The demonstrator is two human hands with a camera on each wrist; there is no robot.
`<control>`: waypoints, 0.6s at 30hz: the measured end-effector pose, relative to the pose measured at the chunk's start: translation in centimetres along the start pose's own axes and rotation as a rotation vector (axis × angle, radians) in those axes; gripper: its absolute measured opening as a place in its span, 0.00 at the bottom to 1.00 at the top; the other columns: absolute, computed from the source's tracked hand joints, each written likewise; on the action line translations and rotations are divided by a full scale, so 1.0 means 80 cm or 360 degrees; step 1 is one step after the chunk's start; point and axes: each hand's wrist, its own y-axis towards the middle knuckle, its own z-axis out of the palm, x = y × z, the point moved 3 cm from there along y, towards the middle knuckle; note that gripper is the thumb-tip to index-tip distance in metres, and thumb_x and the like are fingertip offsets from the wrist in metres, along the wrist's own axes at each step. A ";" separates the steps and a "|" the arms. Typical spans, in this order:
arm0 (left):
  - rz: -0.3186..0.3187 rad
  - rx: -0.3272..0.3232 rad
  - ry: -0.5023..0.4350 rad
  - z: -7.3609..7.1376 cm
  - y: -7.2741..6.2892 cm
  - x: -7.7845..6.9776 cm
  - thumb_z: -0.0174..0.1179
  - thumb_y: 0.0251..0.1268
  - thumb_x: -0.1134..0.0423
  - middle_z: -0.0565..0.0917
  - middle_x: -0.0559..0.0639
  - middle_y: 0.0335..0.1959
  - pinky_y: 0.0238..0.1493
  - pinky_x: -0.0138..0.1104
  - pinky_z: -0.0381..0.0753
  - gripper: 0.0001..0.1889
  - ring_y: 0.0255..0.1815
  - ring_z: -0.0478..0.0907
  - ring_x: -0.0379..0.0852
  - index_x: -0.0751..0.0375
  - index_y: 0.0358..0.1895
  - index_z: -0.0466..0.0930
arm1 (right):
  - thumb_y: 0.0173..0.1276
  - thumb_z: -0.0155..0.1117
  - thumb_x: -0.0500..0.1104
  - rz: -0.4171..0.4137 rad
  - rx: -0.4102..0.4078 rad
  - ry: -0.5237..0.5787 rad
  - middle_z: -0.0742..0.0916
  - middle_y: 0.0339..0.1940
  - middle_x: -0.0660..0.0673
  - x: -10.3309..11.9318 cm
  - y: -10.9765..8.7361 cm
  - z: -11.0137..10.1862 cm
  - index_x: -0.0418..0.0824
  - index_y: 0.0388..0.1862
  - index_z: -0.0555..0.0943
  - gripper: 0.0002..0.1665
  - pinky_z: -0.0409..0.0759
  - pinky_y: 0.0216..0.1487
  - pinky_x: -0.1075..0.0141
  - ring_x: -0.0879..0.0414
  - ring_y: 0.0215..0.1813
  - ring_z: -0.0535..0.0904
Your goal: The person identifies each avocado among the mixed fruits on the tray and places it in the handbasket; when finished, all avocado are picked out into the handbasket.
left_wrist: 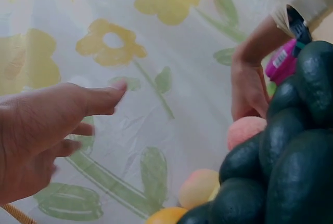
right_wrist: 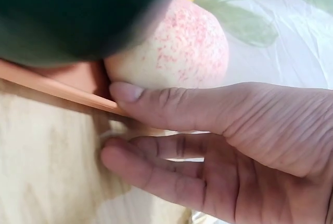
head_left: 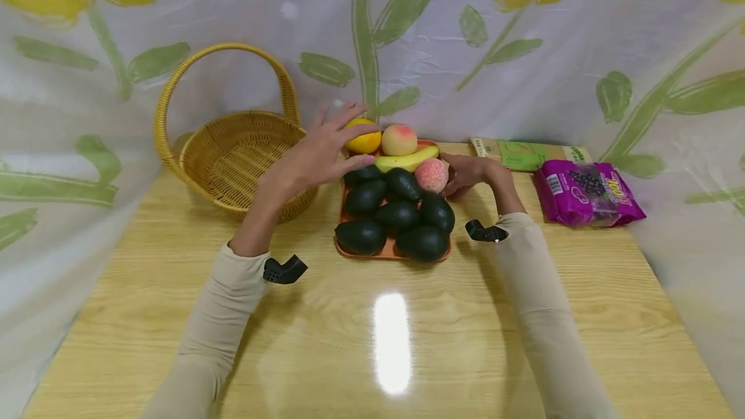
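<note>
An orange tray (head_left: 391, 252) stands on the table, loaded with several dark green avocados (head_left: 361, 236), a banana (head_left: 407, 160), a yellow-orange fruit (head_left: 364, 141), a pale peach (head_left: 399, 139) and a speckled pink peach (head_left: 432, 176). Over the tray's far left corner, my left hand (head_left: 317, 150) is spread with nothing in its grasp; the left wrist view shows it apart from the fruit. At the right side, my right hand (right_wrist: 208, 146) has its thumb at the tray rim (right_wrist: 62, 90), beside the speckled peach. Its other fingers lie outside the rim, with a gap below the thumb.
A wicker basket (head_left: 204, 176) with a tall handle stands left of the tray, with nothing in it. To the right are a purple grape-print packet (head_left: 588, 193) and a green-and-tan packet (head_left: 526, 154). A flower-print curtain (head_left: 442, 70) hangs behind the table.
</note>
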 end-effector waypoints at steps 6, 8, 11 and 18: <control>0.0187 0.0174 -0.0206 -0.001 -0.009 -0.011 0.63 0.76 0.49 0.73 0.54 0.77 0.84 0.53 0.60 0.30 0.80 0.67 0.53 0.54 0.76 0.72 | 0.72 0.70 0.37 0.0110 0.0158 0.0164 0.72 0.72 0.27 0.003 0.001 0.002 0.49 0.85 0.20 0.72 0.89 0.56 0.60 0.53 0.53 0.88; 0.0220 0.0214 -0.0279 0.000 -0.013 -0.014 0.64 0.76 0.52 0.76 0.53 0.74 0.79 0.50 0.69 0.29 0.77 0.71 0.52 0.55 0.76 0.73 | 0.72 0.71 0.39 0.0162 0.0179 0.0202 0.73 0.71 0.29 0.003 0.000 0.005 0.52 0.85 0.19 0.73 0.89 0.55 0.61 0.55 0.49 0.89; 0.0230 0.0267 -0.0319 0.003 -0.019 -0.020 0.63 0.76 0.52 0.78 0.52 0.73 0.76 0.48 0.72 0.29 0.74 0.74 0.51 0.56 0.75 0.73 | 0.71 0.72 0.39 0.0174 0.0182 0.0206 0.75 0.69 0.30 0.005 0.000 0.010 0.53 0.85 0.19 0.75 0.89 0.53 0.62 0.56 0.46 0.89; 0.0128 0.0694 -0.0388 0.012 -0.038 -0.044 0.60 0.78 0.49 0.81 0.55 0.69 0.73 0.51 0.75 0.30 0.69 0.79 0.55 0.54 0.77 0.70 | 0.71 0.72 0.38 0.0106 0.0174 0.0253 0.77 0.64 0.31 0.007 0.003 0.023 0.54 0.85 0.19 0.75 0.90 0.50 0.63 0.56 0.43 0.88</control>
